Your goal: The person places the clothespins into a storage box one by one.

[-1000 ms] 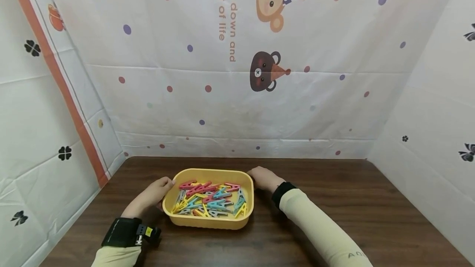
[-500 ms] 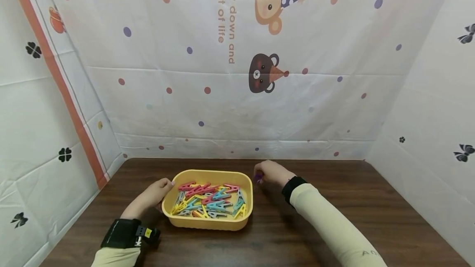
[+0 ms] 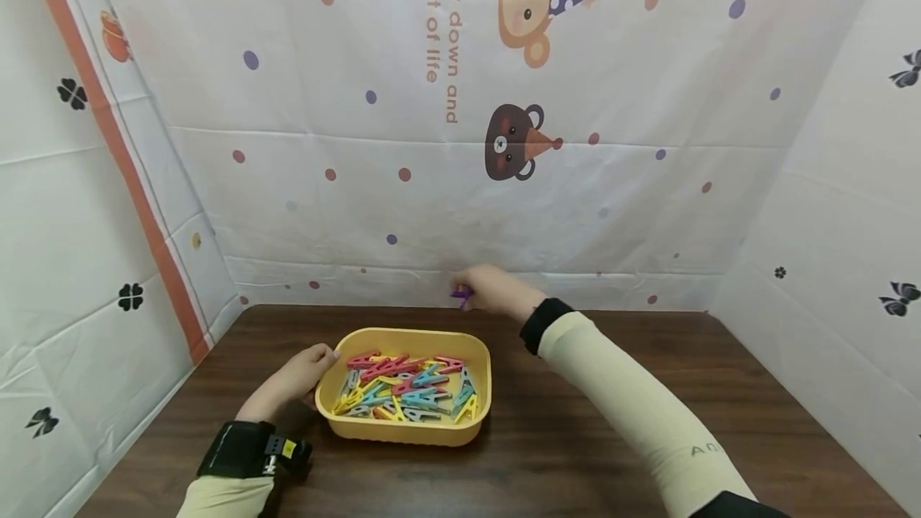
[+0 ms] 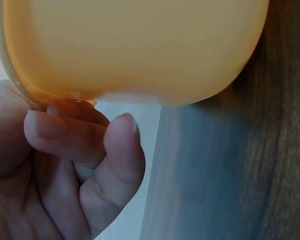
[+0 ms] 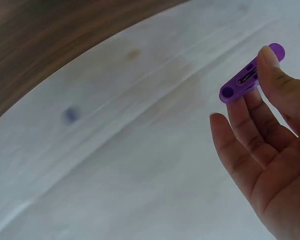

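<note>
A yellow plastic basket (image 3: 403, 432) stands on the table, with several clothespins (image 3: 424, 396) in red, yellow, blue and grey lying loose inside. At its left end my left hand (image 3: 302, 374) grips the rim, the thumb on top. In the left wrist view, curled fingers (image 4: 122, 150) show under the rim, beside the basket's outer wall (image 4: 140, 50). Raised behind the basket, clear of the table, my right hand (image 3: 492, 292) pinches a purple clothespin (image 5: 247, 77) between thumb and fingers. The index-side and lower fingers show partly bent in the right wrist view.
The dark wood table (image 3: 612, 422) extends around the basket on every side. A white printed cloth (image 3: 345, 206) hangs behind the table's far edge, and more cloth (image 3: 827, 342) hangs at the right and left.
From beside the basket's right end, my right hand has lifted the purple clothespin up and then moved leftward to behind the basket. The left hand and basket stay in place.
</note>
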### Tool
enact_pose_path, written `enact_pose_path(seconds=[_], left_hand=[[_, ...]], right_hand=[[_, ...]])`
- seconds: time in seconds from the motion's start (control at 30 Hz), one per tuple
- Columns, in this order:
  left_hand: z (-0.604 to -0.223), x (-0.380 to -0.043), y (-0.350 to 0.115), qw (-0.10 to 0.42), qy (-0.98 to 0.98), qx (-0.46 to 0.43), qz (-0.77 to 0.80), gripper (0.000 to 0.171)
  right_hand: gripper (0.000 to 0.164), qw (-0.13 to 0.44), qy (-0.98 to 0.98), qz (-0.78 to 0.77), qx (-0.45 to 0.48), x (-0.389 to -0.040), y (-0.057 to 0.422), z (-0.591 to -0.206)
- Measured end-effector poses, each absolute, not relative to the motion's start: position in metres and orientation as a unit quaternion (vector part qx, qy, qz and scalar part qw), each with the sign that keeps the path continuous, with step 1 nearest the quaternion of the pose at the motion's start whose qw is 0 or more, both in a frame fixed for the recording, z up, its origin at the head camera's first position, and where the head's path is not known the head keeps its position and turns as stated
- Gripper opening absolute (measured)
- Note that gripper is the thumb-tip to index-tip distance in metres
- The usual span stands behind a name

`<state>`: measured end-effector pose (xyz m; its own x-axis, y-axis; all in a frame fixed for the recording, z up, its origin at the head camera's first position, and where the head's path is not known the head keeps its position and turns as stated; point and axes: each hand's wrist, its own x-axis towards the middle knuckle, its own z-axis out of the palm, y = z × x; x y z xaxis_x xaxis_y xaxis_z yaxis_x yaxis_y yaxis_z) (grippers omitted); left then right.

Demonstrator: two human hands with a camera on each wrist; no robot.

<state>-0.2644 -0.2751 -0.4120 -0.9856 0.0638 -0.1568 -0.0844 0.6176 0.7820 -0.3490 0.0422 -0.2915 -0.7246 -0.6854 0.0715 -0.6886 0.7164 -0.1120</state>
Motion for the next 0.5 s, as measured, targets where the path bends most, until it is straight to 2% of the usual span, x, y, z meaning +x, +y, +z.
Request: enact_pose_path(seconds=[0.3,0.5], left_hand=[[-0.412,-0.266,-0.272,0.081,0.897,0.007,0.434,0.031],[-0.409,-0.269,-0.27,0.081,0.899,0.009,0.43,0.031]], right_hand=[[0.019,-0.037,-0.916,0.0,0.4,-0.324,-0.036,-0.306],[0.017,-0.076,-0.925,-0.042,0.37,-0.321,-0.062,-0.332]])
